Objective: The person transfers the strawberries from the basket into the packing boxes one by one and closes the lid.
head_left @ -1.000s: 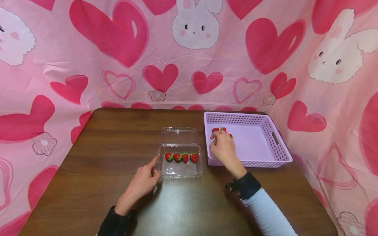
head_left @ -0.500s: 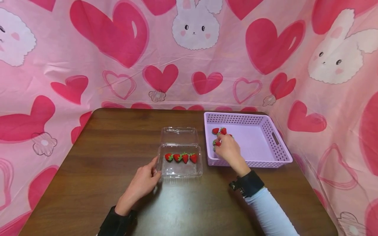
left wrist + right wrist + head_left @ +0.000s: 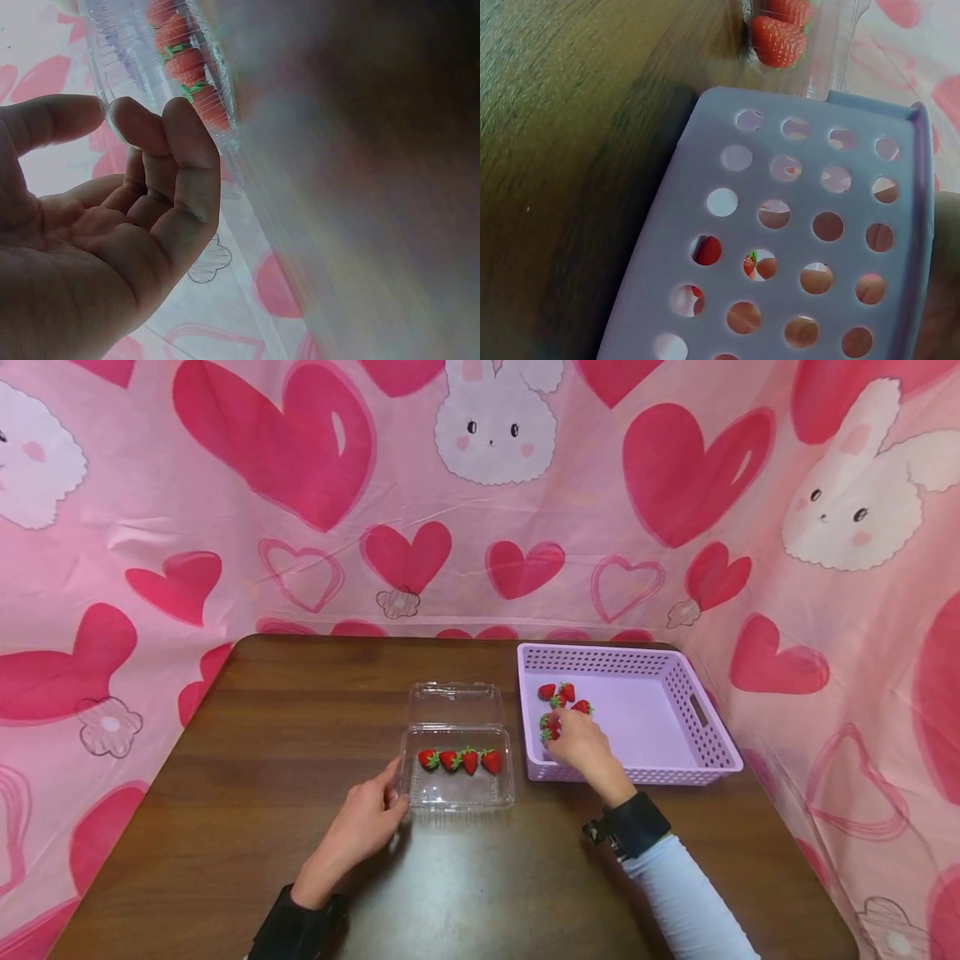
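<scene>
My left hand (image 3: pixel 367 814) holds the near-left edge of a clear plastic clamshell box (image 3: pixel 457 793). In the left wrist view, the thumb and index finger pinch the rim. The lid (image 3: pixel 456 703) lies open behind, and several red strawberries (image 3: pixel 470 762) with green leaves form a row in the base. My right hand (image 3: pixel 585 743) is inside the purple basket (image 3: pixel 637 777), at its left side. Its bent fingers are round a strawberry (image 3: pixel 553 732), partly hidden by the hand. More strawberries (image 3: pixel 567 692) lie just behind it. In the right wrist view, the basket's perforated wall (image 3: pixel 780 240) covers most of the hand.
Both containers stand on a dark brown wooden table (image 3: pixel 315 693), the basket to the right of the box with a narrow gap between them. A pink cloth (image 3: pixel 450 502) with hearts and rabbits hangs behind and at the sides.
My right hand has shifted slightly right and nearer within the basket, uncovering strawberries behind it, and its fingers have come down round one strawberry. My left hand and the clamshell box have stayed put.
</scene>
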Demonstrator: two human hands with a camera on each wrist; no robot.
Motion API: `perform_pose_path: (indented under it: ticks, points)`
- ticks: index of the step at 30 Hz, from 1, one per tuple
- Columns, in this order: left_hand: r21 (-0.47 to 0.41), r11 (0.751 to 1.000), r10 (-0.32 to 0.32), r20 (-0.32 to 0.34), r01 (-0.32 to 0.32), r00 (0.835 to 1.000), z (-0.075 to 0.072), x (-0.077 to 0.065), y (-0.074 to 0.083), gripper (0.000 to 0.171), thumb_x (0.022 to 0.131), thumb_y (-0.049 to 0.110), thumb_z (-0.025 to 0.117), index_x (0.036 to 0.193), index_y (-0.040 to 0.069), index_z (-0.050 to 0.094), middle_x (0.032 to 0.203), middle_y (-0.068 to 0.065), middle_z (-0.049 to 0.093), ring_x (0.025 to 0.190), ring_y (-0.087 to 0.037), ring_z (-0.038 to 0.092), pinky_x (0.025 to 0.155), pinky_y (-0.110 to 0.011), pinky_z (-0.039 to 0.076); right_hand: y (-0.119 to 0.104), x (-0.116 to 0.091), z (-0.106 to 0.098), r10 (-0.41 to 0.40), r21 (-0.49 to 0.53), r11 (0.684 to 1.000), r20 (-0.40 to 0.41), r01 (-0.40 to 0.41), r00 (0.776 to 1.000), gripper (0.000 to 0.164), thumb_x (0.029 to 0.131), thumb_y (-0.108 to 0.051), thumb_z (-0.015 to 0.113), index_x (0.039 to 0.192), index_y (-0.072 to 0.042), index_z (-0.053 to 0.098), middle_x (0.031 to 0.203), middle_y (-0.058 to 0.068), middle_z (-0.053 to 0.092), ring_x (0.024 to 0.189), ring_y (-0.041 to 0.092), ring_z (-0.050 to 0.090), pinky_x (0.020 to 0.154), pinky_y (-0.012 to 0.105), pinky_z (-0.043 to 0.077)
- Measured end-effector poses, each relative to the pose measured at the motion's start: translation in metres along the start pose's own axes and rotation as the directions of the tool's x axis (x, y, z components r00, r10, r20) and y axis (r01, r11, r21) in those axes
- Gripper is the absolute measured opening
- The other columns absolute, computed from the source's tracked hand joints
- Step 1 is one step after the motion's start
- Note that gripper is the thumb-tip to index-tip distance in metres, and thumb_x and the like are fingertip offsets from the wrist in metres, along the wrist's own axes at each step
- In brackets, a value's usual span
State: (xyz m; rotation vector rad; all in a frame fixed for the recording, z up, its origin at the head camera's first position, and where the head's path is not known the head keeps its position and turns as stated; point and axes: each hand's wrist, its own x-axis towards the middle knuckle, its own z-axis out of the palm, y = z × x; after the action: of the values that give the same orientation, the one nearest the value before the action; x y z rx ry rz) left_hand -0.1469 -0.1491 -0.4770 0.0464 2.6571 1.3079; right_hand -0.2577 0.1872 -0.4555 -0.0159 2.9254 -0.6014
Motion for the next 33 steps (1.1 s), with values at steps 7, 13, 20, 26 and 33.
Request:
perform_pose_path:
  ticks: [7,13,20,26,33]
  points:
    - [-0.003,1.000,0.001,0.003,-0.001,1.000,0.0001,-0.0006,0.0001,0.070,0.097,0.009,0.066,0.161,0.000,0.039,0.075,-0.006,0.049,0.059,-0.018,0.049,0.048,-0.028,0.039,0.0021,0.0003,0.0015,-0.001,0.004,1.000,0.010,0.001,1.000,0.030,0.086,-0.016,0.080,0.111,-0.004,0.069,0.092,0.012,0.064,0.087,0.034,0.060,0.077,0.052,0.052]
    - [-0.010,1.000,-0.002,0.005,0.002,1.000,-0.0003,-0.0004,0.0002,0.070,0.098,0.009,0.066,0.161,0.001,0.039,0.074,-0.006,0.049,0.058,-0.018,0.049,0.048,-0.028,0.039,0.0037,0.0031,0.0038,-0.016,0.016,1.000,-0.016,0.016,1.000,0.015,0.084,-0.011,0.077,0.092,-0.008,0.065,0.087,0.012,0.063,0.083,0.034,0.059,0.073,0.048,0.049]
    - [-0.011,1.000,-0.001,0.007,0.001,1.000,-0.0012,0.0002,0.0002,0.070,0.098,0.010,0.066,0.161,0.000,0.038,0.074,-0.006,0.049,0.057,-0.018,0.049,0.048,-0.028,0.039,0.0037,0.0049,0.0051,-0.028,0.025,0.999,-0.021,0.028,0.999,0.015,0.082,-0.005,0.075,0.091,-0.007,0.064,0.085,0.011,0.062,0.081,0.034,0.059,0.072,0.046,0.048]
    - [-0.015,1.000,-0.006,0.012,0.006,1.000,-0.0016,-0.0006,0.0001,0.070,0.098,0.010,0.066,0.162,0.000,0.038,0.073,-0.006,0.050,0.057,-0.018,0.049,0.048,-0.028,0.040,0.0019,0.0059,0.0054,-0.006,0.010,1.000,0.008,0.006,1.000,0.026,0.082,-0.006,0.076,0.107,-0.003,0.070,0.095,0.014,0.068,0.088,0.035,0.062,0.081,0.051,0.053]
    - [-0.019,1.000,0.006,0.009,-0.005,1.000,-0.0017,-0.0011,0.0004,0.070,0.098,0.009,0.066,0.161,0.000,0.038,0.073,-0.006,0.050,0.057,-0.018,0.049,0.048,-0.028,0.040,0.0026,0.0060,0.0064,-0.006,-0.011,1.000,0.020,0.006,1.000,0.017,0.082,-0.009,0.076,0.098,-0.002,0.075,0.099,0.015,0.071,0.089,0.035,0.063,0.086,0.051,0.054]
